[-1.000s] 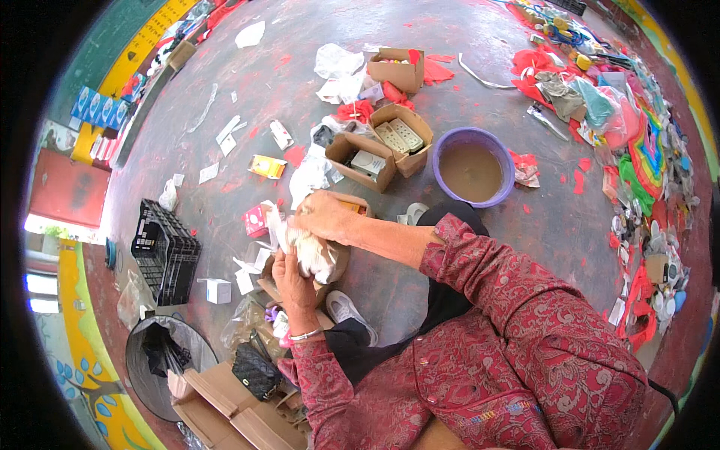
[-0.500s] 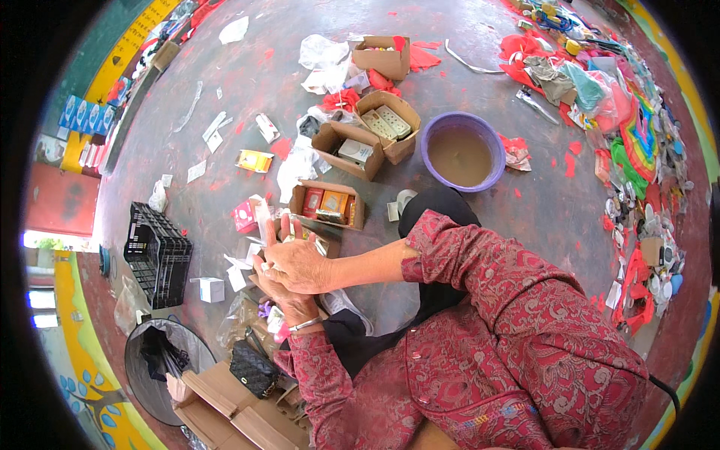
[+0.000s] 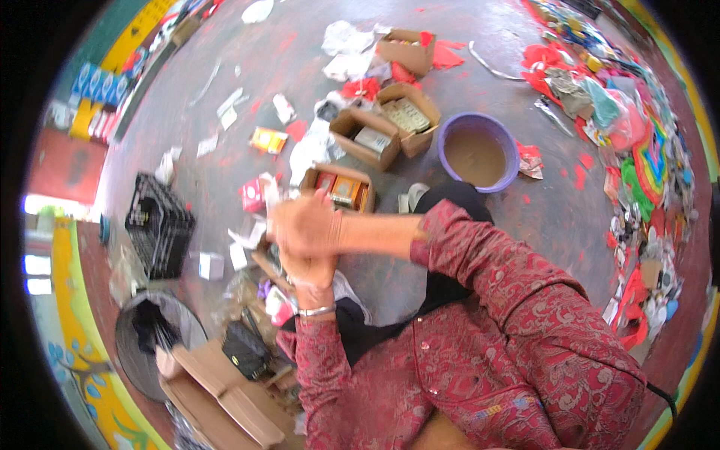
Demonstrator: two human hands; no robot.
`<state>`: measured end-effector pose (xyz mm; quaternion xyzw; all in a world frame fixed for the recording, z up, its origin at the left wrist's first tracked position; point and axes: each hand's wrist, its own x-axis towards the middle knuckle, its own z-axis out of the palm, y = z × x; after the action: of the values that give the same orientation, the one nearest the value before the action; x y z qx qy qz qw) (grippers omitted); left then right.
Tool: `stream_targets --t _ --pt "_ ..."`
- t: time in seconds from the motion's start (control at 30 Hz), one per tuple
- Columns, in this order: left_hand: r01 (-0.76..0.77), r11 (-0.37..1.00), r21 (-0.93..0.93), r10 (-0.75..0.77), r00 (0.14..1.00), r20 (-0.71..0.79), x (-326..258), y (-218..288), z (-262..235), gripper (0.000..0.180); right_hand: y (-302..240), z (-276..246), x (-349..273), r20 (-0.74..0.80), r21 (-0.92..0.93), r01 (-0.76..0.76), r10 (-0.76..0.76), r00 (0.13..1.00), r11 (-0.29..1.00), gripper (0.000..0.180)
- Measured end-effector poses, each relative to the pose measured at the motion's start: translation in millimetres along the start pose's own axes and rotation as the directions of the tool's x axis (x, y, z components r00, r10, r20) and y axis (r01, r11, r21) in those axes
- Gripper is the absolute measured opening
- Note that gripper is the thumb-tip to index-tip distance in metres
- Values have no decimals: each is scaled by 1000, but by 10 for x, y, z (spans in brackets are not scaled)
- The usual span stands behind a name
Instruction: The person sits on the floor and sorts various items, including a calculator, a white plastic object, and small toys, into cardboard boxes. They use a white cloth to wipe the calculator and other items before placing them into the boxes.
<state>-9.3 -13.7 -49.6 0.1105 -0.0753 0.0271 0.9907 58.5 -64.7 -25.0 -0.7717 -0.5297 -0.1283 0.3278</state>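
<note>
My right hand [image 3: 306, 226] lies over my left hand [image 3: 309, 274] in front of my lap, and the two touch. Motion smears the fingers of my right hand, and it covers most of the left fingers. Whether anything is between them I cannot make out. A bracelet [image 3: 317, 310] circles my left wrist. Just beyond the hands stands an open cardboard box [image 3: 365, 196] with red and orange packets [image 3: 346, 188] inside. A pink-red packet [image 3: 253, 196] and white paper scraps [image 3: 238, 255] lie to the left of my hands.
Farther off are more open boxes [image 3: 346, 133] and a purple basin [image 3: 445, 154] of murky water. A black crate [image 3: 161, 244], a round bin [image 3: 129, 352], flattened cardboard [image 3: 217, 409] and a black bag [image 3: 245, 350] stand left. Heaped scraps [image 3: 637, 127] line the right side.
My right hand has shifted up a little and now covers the left fingers, which showed spread before. The whole view has shifted and tilted slightly.
</note>
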Motion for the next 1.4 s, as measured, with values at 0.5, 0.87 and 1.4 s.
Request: stream_targets --t 0.5,0.87,1.4 --pt "-101 983 151 170 806 -568 -180 178 157 84 -128 183 -52 89 257 -365 354 931 895 25" --pt "-122 952 282 233 884 -406 -159 490 -174 49 158 -676 -312 856 464 -824 76 512 324 34" --pt "246 923 296 32 718 -695 -103 349 -270 26 3073 206 -1157 872 193 -842 482 -89 -504 39"
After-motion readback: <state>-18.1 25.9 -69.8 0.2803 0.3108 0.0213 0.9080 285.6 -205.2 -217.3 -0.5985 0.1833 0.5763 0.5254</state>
